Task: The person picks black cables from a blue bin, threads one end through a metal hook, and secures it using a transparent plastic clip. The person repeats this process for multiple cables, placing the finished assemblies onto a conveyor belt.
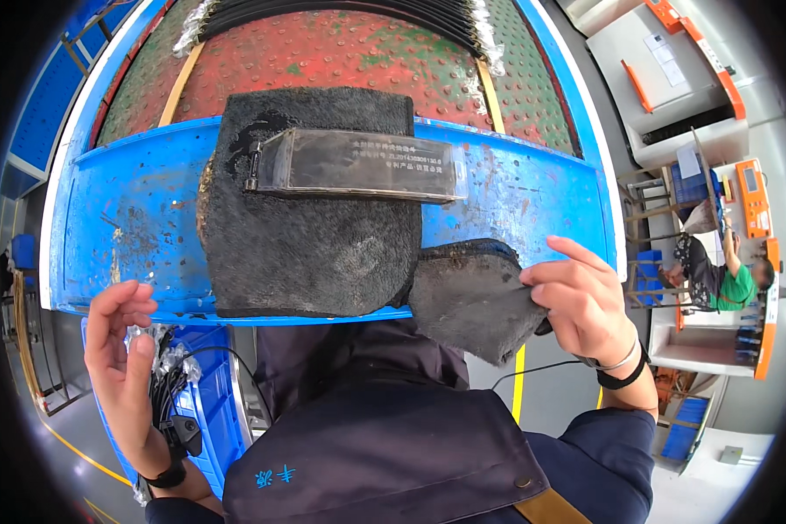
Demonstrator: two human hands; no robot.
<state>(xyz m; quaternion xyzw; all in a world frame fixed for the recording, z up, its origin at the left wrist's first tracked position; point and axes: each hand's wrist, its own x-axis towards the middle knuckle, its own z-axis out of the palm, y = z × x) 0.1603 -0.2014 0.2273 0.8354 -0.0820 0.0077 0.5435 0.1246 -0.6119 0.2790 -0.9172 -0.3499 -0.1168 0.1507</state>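
My right hand (578,301) pinches a dark grey cloth (476,301) beside the blue surface (153,236); well apart, my left hand (124,358) hovers, fingers loosely parted.

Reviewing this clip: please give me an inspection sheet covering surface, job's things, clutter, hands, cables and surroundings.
Surface: blue bench, scuffed and stained.
Job's things: dark pad flat on the bench; clear-sided case on it, right end overhanging the pad; grey rag partly past the near edge.
Clutter: blue bin at lower left, with plastic-wrapped black parts.
Hands: right hand pinches the rag; left hand empty, fingers loosely curled.
Cables: thin black cord reaching toward the right wrist.
Surroundings: person in green top at right, near orange-and-white workstations.
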